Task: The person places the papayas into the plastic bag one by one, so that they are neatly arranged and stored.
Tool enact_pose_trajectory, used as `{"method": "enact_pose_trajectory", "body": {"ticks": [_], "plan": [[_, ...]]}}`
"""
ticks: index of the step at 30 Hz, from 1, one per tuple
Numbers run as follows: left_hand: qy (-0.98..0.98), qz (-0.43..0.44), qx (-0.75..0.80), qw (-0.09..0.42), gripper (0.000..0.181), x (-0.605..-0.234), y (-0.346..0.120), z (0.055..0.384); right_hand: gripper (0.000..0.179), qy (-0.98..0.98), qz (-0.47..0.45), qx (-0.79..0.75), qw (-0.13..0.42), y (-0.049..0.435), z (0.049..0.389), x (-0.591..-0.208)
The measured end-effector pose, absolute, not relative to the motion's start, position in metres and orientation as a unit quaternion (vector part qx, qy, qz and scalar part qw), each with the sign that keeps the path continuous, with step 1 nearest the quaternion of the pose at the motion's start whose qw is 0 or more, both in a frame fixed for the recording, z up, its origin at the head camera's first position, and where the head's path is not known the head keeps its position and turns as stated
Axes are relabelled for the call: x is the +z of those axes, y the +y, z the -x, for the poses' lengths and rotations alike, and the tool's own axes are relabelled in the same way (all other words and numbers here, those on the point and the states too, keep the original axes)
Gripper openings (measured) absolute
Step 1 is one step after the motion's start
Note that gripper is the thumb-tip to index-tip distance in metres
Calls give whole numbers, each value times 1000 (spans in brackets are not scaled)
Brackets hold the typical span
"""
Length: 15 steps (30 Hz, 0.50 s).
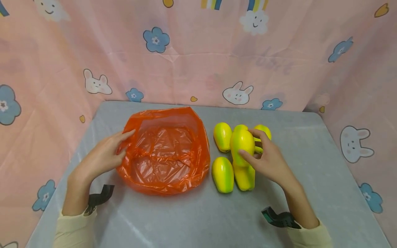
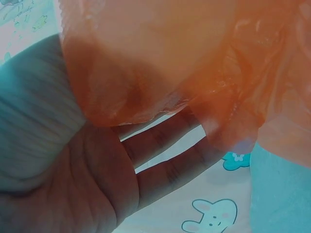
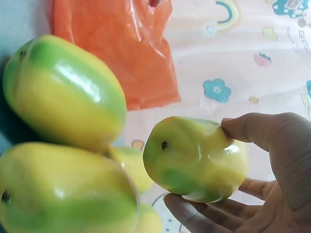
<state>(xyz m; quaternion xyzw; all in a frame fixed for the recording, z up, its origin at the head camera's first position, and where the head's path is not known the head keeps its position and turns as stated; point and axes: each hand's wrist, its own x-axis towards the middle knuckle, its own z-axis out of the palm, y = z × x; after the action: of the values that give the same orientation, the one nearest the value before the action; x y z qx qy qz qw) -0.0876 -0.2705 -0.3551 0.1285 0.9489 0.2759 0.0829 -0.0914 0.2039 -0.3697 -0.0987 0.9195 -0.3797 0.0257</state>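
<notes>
An orange plastic bag (image 1: 164, 187) stands on the table with its mouth spread wide. At its left rim, my left hand (image 1: 107, 153) holds the thin film between thumb and fingers; in the left wrist view the film (image 2: 146, 63) hides the fingertips. My right hand (image 1: 268, 160) grips a yellow-green mango (image 1: 242, 143) from its right side, thumb and fingers on opposite sides. In the right wrist view this mango (image 3: 194, 158) hangs apart from the other fruit. Beneath and around it lie several more mangoes (image 1: 222, 175), partly hidden by it and the hand.
The grey tabletop (image 1: 186, 220) extends in front of the bag and to the right of the fruit. A pink printed curtain (image 1: 192, 69) encloses the back and sides. Each wrist carries a dark strap mount (image 1: 279, 218).
</notes>
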Motion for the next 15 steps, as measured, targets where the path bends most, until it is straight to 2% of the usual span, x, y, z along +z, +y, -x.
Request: {"method": "enact_pose_trajectory", "body": {"ticks": [15], "plan": [[951,-128,271,78,67,-355,-269,88,76,895,137,-421,47,168,108,-363]]}}
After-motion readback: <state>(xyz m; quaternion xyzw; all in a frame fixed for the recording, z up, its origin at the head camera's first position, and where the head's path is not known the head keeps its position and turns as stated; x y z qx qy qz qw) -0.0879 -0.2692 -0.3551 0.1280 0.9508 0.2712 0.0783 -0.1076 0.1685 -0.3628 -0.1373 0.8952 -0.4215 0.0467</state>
